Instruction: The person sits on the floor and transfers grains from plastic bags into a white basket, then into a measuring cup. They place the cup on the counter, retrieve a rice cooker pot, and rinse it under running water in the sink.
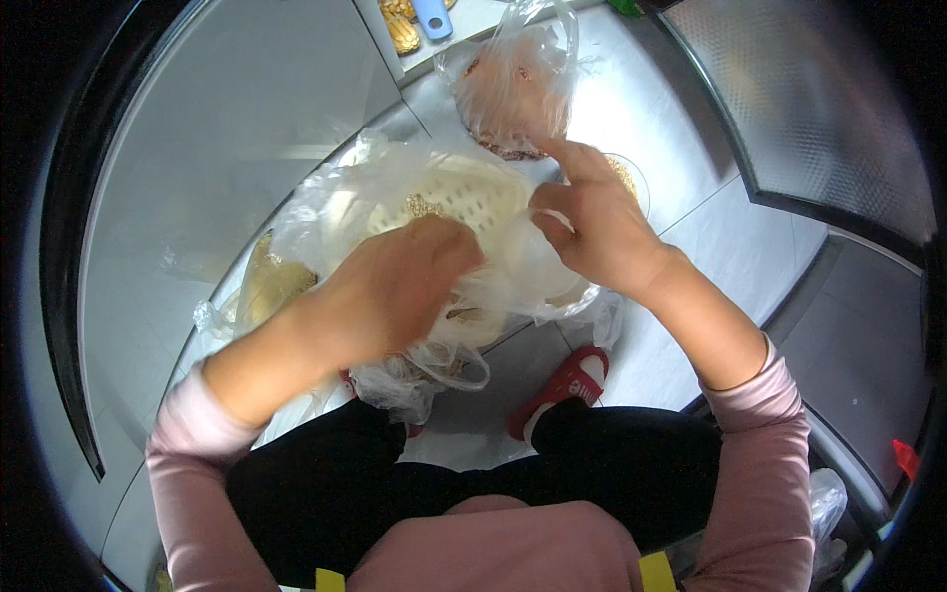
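Note:
My left hand (414, 281) is blurred, its fingers curled over a cream perforated plastic basket (473, 189). Whether anything is in that hand is hidden. A small heap of tan grains or seeds (423, 206) lies in the basket beyond my knuckles. My right hand (603, 222) hovers at the basket's right side, fingers bent and apart, close to a translucent plastic bag (536, 255); a grip on it cannot be made out. Past the fingertips stands a clear plastic bag (514, 89) with reddish-brown contents at its bottom. Partly behind my right hand, a clear round container (625, 177) holds yellowish grains.
More plastic bags lie around the basket, one with greenish-yellow contents (274, 281) at left. A blue handle (433, 18) and corn cobs (403, 33) are at the top. My red slipper (566, 385) rests on the tiled floor. A textured dark-framed panel (806, 103) stands at right.

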The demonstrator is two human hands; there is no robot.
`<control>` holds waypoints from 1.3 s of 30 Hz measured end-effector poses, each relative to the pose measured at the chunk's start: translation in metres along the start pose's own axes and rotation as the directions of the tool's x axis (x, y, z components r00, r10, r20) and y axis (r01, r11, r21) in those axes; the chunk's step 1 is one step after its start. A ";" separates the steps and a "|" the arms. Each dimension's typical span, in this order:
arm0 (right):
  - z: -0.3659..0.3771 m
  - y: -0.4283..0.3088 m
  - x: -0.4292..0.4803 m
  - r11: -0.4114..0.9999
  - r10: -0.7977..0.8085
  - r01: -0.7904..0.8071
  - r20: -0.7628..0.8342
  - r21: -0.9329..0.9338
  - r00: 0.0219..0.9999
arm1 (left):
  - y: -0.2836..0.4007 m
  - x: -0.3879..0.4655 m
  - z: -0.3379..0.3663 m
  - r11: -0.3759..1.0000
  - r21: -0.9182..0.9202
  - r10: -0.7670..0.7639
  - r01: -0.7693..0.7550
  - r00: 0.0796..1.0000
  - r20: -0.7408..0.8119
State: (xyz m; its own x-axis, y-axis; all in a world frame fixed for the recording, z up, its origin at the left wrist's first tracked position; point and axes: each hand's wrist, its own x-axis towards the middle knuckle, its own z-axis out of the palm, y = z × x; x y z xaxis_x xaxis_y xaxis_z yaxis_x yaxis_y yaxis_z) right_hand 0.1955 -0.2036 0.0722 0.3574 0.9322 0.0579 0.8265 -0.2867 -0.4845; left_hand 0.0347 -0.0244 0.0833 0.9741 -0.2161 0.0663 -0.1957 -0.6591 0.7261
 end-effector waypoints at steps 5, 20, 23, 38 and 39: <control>0.028 0.013 -0.020 0.819 0.314 -0.458 0.400 0.344 0.861 | -0.087 -0.014 0.043 0.828 0.416 -0.540 0.377 0.735 0.410; 0.039 0.029 -0.021 0.749 0.331 -0.508 0.424 0.426 0.843 | -0.158 -0.038 0.121 0.801 0.267 -0.595 0.536 0.761 0.259; 0.039 0.032 -0.025 0.760 0.330 -0.503 0.424 0.411 0.844 | -0.166 -0.041 0.143 0.742 0.045 -0.654 0.669 0.707 0.268; 0.038 0.037 -0.024 0.817 0.318 -0.456 0.382 0.354 0.868 | -0.163 -0.021 0.126 0.641 -0.251 -0.682 0.726 0.688 0.247; 0.037 0.037 -0.025 0.816 0.319 -0.456 0.380 0.356 0.868 | -0.162 -0.019 0.118 0.625 -0.249 -0.696 0.740 0.673 0.250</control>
State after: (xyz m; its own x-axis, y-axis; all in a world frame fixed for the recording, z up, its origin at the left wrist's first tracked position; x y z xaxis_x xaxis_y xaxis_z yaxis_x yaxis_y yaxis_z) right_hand 0.2011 -0.2297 0.0200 0.4082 0.8019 -0.4363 0.3565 -0.5800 -0.7325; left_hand 0.0346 0.0021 -0.1164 0.7633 0.1335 -0.6321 0.6264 -0.3923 0.6736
